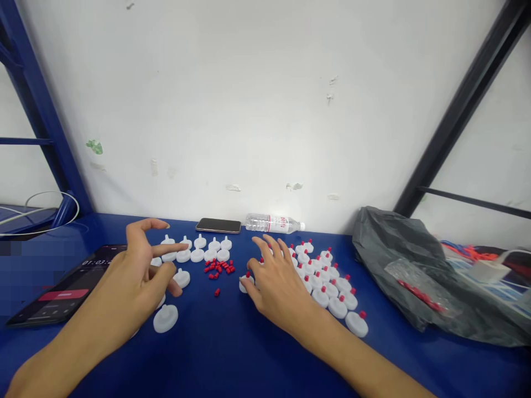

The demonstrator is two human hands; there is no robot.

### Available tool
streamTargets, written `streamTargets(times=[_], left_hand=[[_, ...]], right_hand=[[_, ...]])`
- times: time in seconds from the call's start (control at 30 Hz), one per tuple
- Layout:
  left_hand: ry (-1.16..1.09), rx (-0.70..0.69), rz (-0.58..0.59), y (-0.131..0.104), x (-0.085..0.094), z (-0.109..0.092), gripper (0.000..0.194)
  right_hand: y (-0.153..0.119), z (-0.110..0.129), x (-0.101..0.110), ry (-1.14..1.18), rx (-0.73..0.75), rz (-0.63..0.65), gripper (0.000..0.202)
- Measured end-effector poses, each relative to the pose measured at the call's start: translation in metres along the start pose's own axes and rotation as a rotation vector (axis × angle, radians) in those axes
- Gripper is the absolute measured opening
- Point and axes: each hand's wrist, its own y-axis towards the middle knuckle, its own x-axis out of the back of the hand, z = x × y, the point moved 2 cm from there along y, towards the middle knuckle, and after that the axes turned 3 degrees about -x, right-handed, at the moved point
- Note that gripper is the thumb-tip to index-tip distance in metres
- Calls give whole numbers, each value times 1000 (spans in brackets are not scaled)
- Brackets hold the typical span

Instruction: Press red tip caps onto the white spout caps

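My left hand [145,265] is open over the left group of white, disc-shaped caps with narrow nozzles [165,318], its fingers apart and the index finger stretched to the right. Small red pieces [217,292] lie in a loose pile between the two hands. My right hand [276,273] is open, fingers spread, at the left edge of a group of white caps with red tips [357,324]. Its thumb is beside one red-tipped cap [246,283]; whether they touch is unclear. Part of that group is hidden under the hand.
A phone [218,225] and a clear plastic bottle [275,223] lie by the wall. A larger phone with a lit timer screen [62,287] is at the left. On the right, a dark plastic bag [390,249] holds up a clear packet of red pieces [418,287], beside a white adapter [489,271].
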Motion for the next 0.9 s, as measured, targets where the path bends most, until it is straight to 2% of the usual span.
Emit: streamTargets(times=[0.1, 0.23, 0.33, 0.43, 0.5, 0.6, 0.77, 0.9], left_hand=[[50, -9, 7, 3, 0, 3, 54], [350, -111, 26, 11, -2, 13, 29], [459, -195, 18, 16, -7, 24, 37], [464, -271, 49, 17, -14, 34, 45], [514, -282, 93, 18, -18, 37, 49], [595, -236, 191, 18, -22, 35, 53], [517, -237, 308, 9, -35, 31, 48], [412, -276, 323, -2, -47, 31, 41]], right_hand=[[-1, 0, 1, 7, -70, -44, 29], [0, 5, 4, 29, -25, -98, 20], [1, 12, 2, 37, 112, -85, 18], [0, 18, -2, 25, 323, -8, 28], [0, 21, -6, 19, 430, 51, 32], [-2, 21, -9, 23, 489, 115, 29], [-4, 19, -12, 12, 480, 109, 16], [-3, 16, -11, 50, 437, 88, 12]])
